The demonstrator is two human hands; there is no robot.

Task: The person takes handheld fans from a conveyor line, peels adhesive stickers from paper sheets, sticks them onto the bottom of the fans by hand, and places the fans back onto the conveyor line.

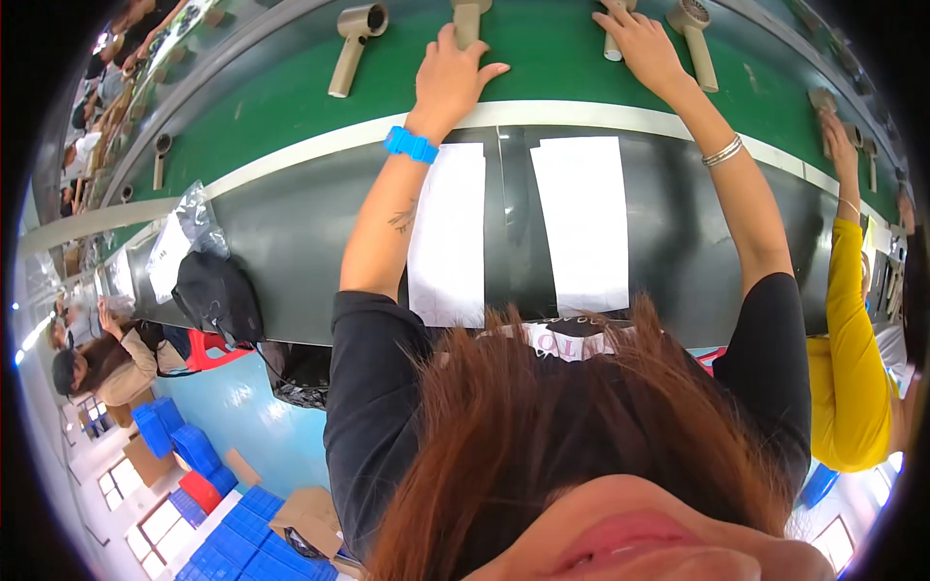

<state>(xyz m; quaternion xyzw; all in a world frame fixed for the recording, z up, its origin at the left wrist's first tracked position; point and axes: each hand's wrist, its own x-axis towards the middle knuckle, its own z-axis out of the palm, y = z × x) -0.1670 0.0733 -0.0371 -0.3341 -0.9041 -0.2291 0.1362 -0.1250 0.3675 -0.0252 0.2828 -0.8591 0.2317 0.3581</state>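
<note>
beige device point(469, 25) on the green belt point(547, 79) was straddled by spread fingers point(446, 37) of the left hand point(448, 83); whether another device point(613, 49) was gripped by the right hand point(647, 50) was unclear; light, even holds seemed advisable.

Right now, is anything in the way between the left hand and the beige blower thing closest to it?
Nothing I can see. The left hand is right at the beige blower thing, whose handle shows between finger and thumb. Another blower lies off to the left on the green belt.
</note>
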